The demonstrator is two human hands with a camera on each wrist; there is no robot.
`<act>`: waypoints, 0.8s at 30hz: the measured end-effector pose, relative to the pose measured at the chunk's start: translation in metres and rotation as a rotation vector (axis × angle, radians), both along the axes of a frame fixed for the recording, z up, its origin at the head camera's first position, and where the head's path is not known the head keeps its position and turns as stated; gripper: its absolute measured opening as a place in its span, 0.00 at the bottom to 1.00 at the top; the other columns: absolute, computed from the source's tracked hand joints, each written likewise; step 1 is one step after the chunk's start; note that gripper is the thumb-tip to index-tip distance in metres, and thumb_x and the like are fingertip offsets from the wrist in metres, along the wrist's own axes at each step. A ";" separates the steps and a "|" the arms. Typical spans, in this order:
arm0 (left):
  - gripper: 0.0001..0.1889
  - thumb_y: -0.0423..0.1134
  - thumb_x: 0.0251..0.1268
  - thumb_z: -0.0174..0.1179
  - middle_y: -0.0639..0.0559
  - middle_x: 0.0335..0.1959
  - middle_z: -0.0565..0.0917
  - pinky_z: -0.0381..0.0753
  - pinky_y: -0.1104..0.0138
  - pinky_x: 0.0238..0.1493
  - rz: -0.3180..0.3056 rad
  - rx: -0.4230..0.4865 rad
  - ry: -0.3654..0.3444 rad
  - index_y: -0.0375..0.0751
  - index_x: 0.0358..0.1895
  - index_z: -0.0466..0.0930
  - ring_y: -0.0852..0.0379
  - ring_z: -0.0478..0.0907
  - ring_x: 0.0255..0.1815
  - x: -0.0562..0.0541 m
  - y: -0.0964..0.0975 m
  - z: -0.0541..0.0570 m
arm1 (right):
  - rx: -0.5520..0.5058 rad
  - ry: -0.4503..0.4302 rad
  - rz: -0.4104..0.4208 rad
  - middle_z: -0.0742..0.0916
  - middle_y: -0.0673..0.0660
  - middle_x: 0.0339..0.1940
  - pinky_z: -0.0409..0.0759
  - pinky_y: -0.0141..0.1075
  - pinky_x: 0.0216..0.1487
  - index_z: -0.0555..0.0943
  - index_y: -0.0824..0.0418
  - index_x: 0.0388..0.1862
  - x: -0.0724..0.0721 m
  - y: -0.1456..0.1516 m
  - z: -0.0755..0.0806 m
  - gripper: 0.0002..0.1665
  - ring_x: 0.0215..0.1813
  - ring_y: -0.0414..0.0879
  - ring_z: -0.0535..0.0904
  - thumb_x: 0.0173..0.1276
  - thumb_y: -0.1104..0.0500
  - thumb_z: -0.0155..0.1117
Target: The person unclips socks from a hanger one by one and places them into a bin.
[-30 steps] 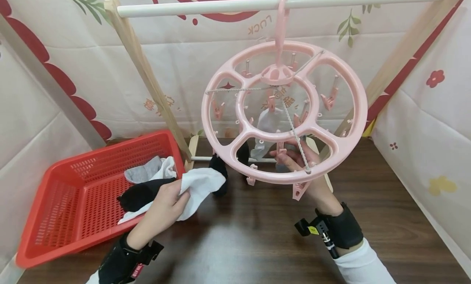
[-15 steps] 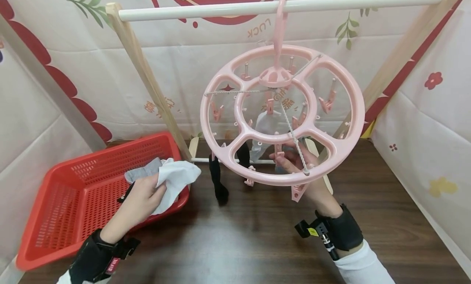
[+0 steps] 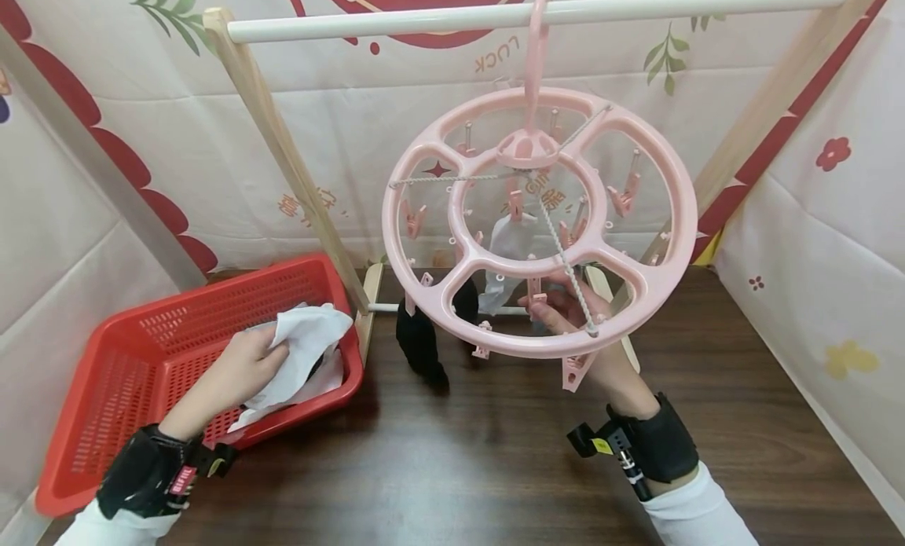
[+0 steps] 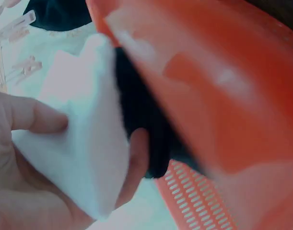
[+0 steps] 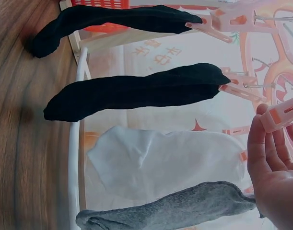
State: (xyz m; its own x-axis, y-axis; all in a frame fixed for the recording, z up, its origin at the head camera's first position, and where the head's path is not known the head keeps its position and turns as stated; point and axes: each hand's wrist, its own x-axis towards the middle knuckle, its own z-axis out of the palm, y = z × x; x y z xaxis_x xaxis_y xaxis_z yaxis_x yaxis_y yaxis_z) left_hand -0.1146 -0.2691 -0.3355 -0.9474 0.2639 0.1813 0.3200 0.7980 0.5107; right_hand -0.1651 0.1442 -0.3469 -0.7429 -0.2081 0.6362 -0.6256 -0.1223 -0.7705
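Note:
In the head view my left hand [image 3: 236,369] grips a white sock [image 3: 307,338] over the right part of the red basket [image 3: 247,294]. The left wrist view shows that sock [image 4: 84,129] bunched between thumb and fingers. My right hand [image 3: 597,318] reaches under a round pink clip hanger [image 3: 488,338] and pinches one of its clothespins [image 5: 282,116] at the near side. Two black socks [image 5: 136,96], a white sock [image 5: 170,158] and a grey sock [image 5: 170,211] hang from other clips.
The hanger hooks over a white rod [image 3: 382,20] held by wooden posts [image 3: 261,114]. A white cloth piece [image 3: 325,377] lies in the basket under the left hand. A lower white rod [image 5: 75,167] runs near the dark wooden floor [image 3: 452,467]. Printed fabric walls surround the area.
My left hand has drawn left with the white sock, from beside the hanger to over the basket. The right hand keeps its place, while the hanger and a hanging black sock have shifted slightly.

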 end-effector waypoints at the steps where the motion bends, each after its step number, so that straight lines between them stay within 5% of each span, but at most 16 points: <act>1: 0.13 0.24 0.63 0.55 0.37 0.39 0.81 0.70 0.64 0.27 -0.003 -0.004 -0.020 0.27 0.50 0.77 0.52 0.73 0.29 0.000 -0.002 0.001 | 0.006 0.003 -0.003 0.86 0.58 0.37 0.79 0.30 0.38 0.78 0.64 0.54 0.000 0.000 0.000 0.18 0.39 0.42 0.83 0.66 0.64 0.66; 4: 0.15 0.25 0.63 0.56 0.36 0.41 0.81 0.71 0.63 0.28 -0.028 -0.022 -0.068 0.26 0.53 0.76 0.52 0.73 0.31 -0.002 -0.006 0.004 | -0.005 -0.013 0.014 0.85 0.58 0.40 0.78 0.30 0.40 0.77 0.67 0.54 0.003 0.000 0.003 0.18 0.41 0.44 0.84 0.65 0.69 0.64; 14: 0.21 0.30 0.65 0.57 0.28 0.45 0.79 0.75 0.56 0.35 -0.059 -0.132 -0.230 0.17 0.56 0.70 0.44 0.75 0.38 -0.016 -0.021 0.006 | -0.044 -0.032 0.070 0.83 0.58 0.45 0.79 0.31 0.43 0.77 0.60 0.55 0.009 0.000 0.010 0.23 0.44 0.46 0.84 0.65 0.52 0.68; 20: 0.18 0.32 0.58 0.63 0.34 0.35 0.79 0.77 0.56 0.29 0.104 -0.277 -0.285 0.23 0.49 0.73 0.44 0.74 0.31 -0.019 -0.029 0.007 | -0.053 -0.025 0.061 0.85 0.57 0.41 0.79 0.31 0.43 0.77 0.64 0.56 0.007 0.001 0.007 0.26 0.42 0.45 0.84 0.64 0.51 0.69; 24: 0.17 0.35 0.54 0.66 0.36 0.35 0.80 0.80 0.54 0.28 0.190 -0.278 -0.285 0.29 0.44 0.75 0.45 0.76 0.31 -0.017 -0.033 0.011 | -0.011 -0.055 0.040 0.85 0.57 0.41 0.79 0.32 0.45 0.73 0.74 0.57 0.007 0.005 0.001 0.25 0.45 0.45 0.83 0.67 0.61 0.66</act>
State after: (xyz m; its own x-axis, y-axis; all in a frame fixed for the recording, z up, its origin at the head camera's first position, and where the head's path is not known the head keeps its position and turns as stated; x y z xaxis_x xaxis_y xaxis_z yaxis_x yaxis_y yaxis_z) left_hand -0.1313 -0.3020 -0.3247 -0.9856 0.0823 -0.1477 0.0320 0.9485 0.3152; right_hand -0.1585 0.1495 -0.3459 -0.7678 -0.2314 0.5974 -0.5771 -0.1551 -0.8018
